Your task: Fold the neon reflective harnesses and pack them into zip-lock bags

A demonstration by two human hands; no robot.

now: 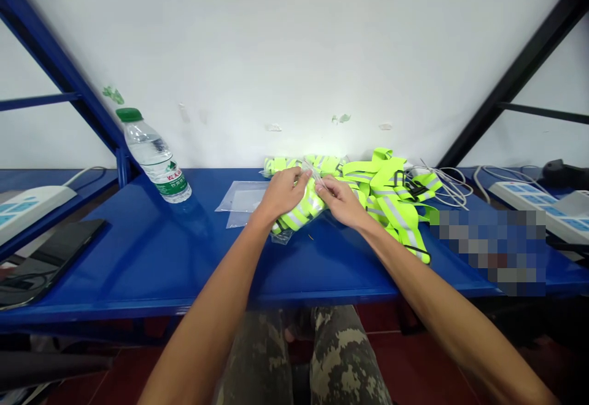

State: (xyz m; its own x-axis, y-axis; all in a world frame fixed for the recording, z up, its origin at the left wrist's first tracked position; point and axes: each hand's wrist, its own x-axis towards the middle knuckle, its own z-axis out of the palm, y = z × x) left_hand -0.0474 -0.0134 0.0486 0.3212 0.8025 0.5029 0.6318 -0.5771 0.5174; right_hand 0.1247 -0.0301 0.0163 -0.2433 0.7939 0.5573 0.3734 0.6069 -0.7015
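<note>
Between my hands is a clear plastic bag [317,176] with a folded yellow-green reflective strap [299,212] inside. My left hand [288,191] is closed on the bag's upper left edge. With thumb and fingers, my right hand [341,199] pinches the bag's edge on the other side. Just behind lie more bagged reflective straps [281,164]. To the right spreads a loose heap of reflective straps [398,208] with black buckles. Flat clear plastic bags [243,196] lie left of my left hand.
A water bottle [156,162] with a green cap stands at the left on the blue table [151,264]. A black phone-like slab [50,261] lies at the far left. White power strips [547,208] and coiled cable [453,187] are at the sides; a wall rises behind.
</note>
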